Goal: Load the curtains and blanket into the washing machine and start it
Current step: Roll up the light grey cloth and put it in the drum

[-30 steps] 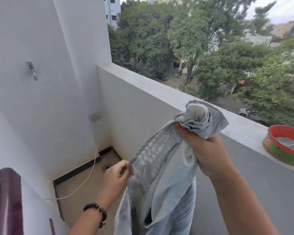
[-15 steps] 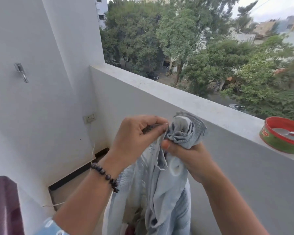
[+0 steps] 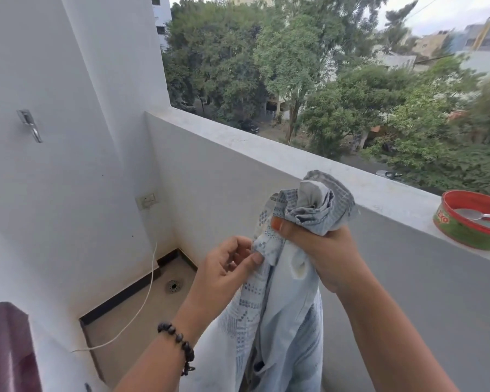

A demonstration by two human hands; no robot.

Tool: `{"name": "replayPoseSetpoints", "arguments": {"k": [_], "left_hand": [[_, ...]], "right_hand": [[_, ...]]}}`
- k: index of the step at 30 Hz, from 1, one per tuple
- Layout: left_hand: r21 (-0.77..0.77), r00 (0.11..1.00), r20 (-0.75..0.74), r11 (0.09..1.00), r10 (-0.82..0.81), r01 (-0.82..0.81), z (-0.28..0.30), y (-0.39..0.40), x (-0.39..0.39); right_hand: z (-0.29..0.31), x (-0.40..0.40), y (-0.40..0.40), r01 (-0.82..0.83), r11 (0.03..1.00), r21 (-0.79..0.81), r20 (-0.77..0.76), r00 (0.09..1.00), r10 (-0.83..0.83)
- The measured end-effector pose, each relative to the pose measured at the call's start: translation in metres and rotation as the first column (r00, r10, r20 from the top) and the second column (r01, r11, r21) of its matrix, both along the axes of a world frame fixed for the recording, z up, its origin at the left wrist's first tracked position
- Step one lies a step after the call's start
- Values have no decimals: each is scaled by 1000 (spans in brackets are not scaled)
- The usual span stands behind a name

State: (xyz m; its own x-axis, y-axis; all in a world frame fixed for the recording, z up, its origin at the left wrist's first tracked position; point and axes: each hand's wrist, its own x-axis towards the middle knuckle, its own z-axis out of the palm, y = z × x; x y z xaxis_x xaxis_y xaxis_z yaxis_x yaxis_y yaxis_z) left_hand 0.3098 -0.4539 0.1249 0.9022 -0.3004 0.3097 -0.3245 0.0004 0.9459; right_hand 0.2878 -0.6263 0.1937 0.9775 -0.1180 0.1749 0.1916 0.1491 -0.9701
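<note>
Your left hand (image 3: 227,267) has dropped from the top to pinch the curtain (image 3: 277,306) edge; right hand (image 3: 320,250) is clamped on the bunched top. Soft, light, floppy: gather it lower.

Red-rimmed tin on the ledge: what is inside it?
The tin on the ledge holds a metal spoon, bowl inward and handle running off frame. Any contents beneath the spoon cannot be made out.
</note>
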Motion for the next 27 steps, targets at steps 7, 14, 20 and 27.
{"name": "replayPoseSetpoints", "arguments": {"k": [7, 14, 20, 27], "left_hand": [[166, 999, 34, 986, 20, -25, -46, 0, -7], [83, 934, 183, 942, 306, -325, 2, 29, 10], [104, 915, 359, 966, 185, -236, 71, 36, 19], [207, 869, 487, 978, -91, -14, 95, -6, 15]], "right_hand": [[11, 4, -2, 40, 998, 39, 46, 998, -42], [13, 5, -24, 78, 994, 73, 98, 992, -85], [6, 2, -14, 17, 999, 27, 89, 996, -20], [3, -5, 15, -260, 949, -177, 16, 964, 267]]}}
